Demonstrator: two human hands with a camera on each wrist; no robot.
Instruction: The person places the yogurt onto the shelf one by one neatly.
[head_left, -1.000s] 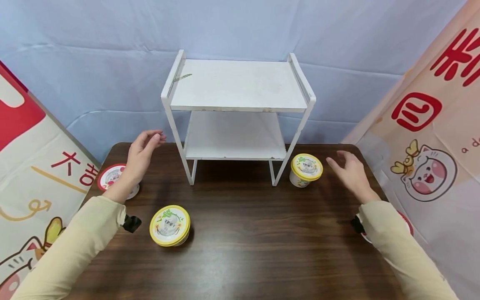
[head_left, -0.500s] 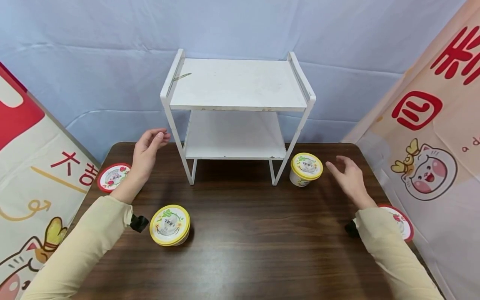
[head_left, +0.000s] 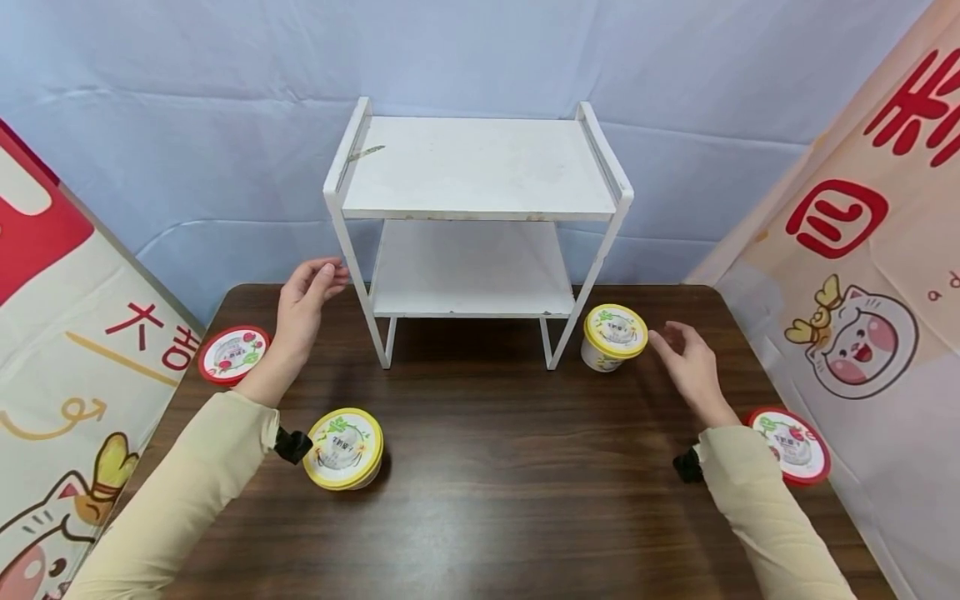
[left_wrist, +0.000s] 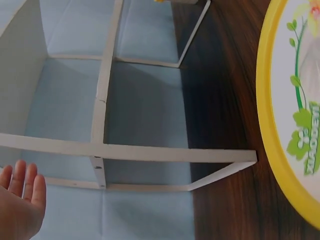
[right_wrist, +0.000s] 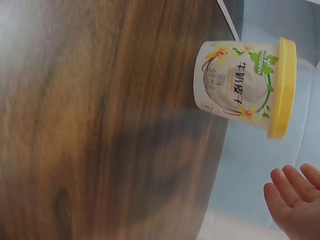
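Note:
My left hand (head_left: 302,310) hovers over the table just left of the white two-tier shelf (head_left: 480,171), fingers loosely bent and holding nothing. Close to its wrist stands a yellow-lidded tub (head_left: 345,448), whose lid also fills the right edge of the left wrist view. On the other side, my right hand (head_left: 692,367) is beside a second yellow-lidded tub (right_wrist: 240,85), its thumb near the lid's edge and its fingers relaxed. That tub stands upright by the shelf's right front leg. Nothing is in the right hand.
A red-lidded tub (head_left: 235,354) stands at the table's left edge, behind the left forearm. Another red-lidded tub (head_left: 789,446) is at the right edge, partly covered by the right sleeve (head_left: 738,467). Printed cloths and a pale blue backdrop (head_left: 480,50) surround the dark wooden table (head_left: 510,500).
My left hand has moved right, toward the shelf, uncovering the left red-lidded tub. The right hand has come slightly nearer and closer to the yellow-lidded tub, and its sleeve has uncovered the right red-lidded tub.

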